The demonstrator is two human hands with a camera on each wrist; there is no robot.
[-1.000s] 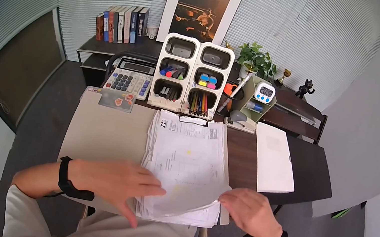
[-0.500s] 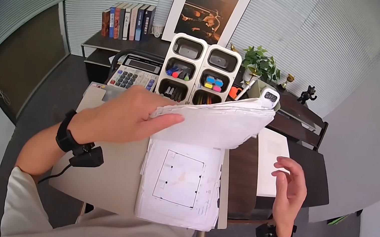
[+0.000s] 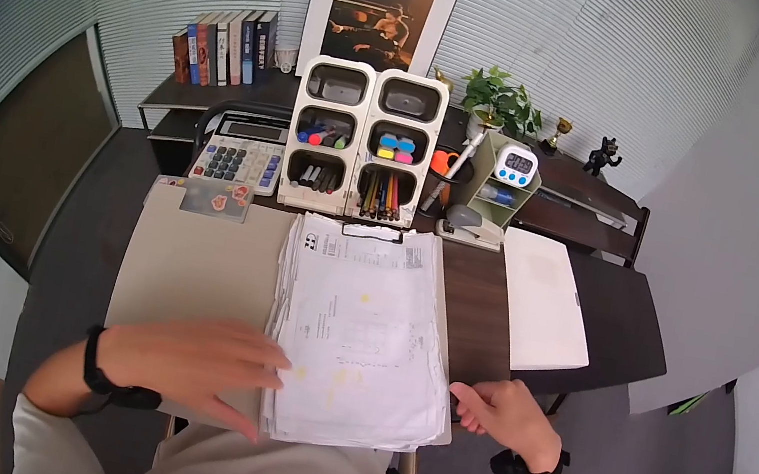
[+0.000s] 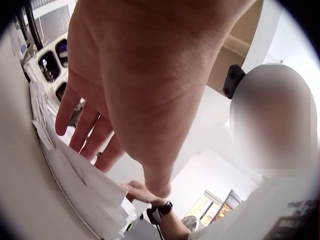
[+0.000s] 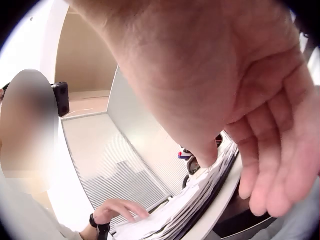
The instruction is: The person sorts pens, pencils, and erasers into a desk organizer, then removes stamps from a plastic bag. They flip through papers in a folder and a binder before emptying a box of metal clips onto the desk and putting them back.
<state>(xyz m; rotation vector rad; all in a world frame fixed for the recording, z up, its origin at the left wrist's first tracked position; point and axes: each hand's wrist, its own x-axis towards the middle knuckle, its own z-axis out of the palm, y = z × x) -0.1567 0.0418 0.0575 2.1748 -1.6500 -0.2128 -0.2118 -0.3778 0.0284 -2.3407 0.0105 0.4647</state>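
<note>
A thick stack of printed papers (image 3: 362, 336) lies on a clipboard, under a dark metal clip (image 3: 373, 233) at its top. The top sheet shows faint line drawings and yellow marks. At the stack's lower left edge is my left hand (image 3: 185, 363), fingers extended, their tips over the paper's margin. My right hand (image 3: 510, 420) is beside the lower right edge, thumb pointing at the sheets and fingers loosely bent. In the right wrist view its palm (image 5: 200, 65) shows nothing gripped, and the layered sheet edges (image 5: 200, 200) are just past the thumb.
Behind the clipboard stands a white organizer (image 3: 364, 143) with pens and pencils. A calculator (image 3: 235, 161) and a beige board (image 3: 202, 267) are at left. To the right are a stapler (image 3: 473, 223), a white timer (image 3: 516, 166) and a white folder (image 3: 547, 297).
Half a second ago my left hand held a lifted bunch of sheets over a floor plan. They now lie flat; the left hand has come down and the right has moved in to the edge.
</note>
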